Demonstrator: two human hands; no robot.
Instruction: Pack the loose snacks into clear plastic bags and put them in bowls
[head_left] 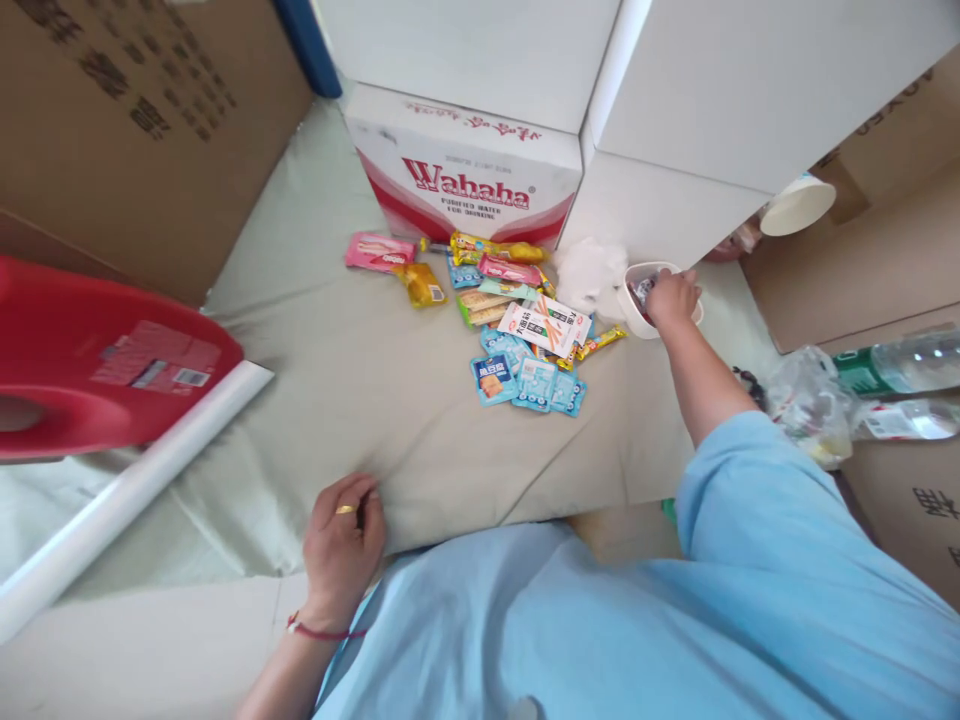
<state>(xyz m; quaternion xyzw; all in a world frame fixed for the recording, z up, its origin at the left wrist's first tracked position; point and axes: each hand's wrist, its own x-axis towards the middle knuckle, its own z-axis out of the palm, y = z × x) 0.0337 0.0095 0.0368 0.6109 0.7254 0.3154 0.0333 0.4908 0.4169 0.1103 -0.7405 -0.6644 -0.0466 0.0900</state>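
Observation:
My right hand (673,297) reaches into a small white plastic container (637,318) at the right end of the snack pile. Its fingers are curled, and their tips are hidden inside. Beside them in the container lies something dark and shiny (643,288). My left hand (346,535), wearing a ring, rests loosely curled at the near edge of the cloth, with nothing seen in it. Between the hands, farther back, are several snack packets: a white one (546,324) on top, light-blue ones (536,382) in front, a pink one (380,252) and an orange one (421,286) at the left.
Behind the snacks stands a Wahaha water carton (469,180), with crumpled white tissue (591,272) at its right. On the left are a red jug (112,360) and a long white roll (142,490). Plastic bottles (907,362), a clear bag (814,405) and a paper cup (799,205) are at the right.

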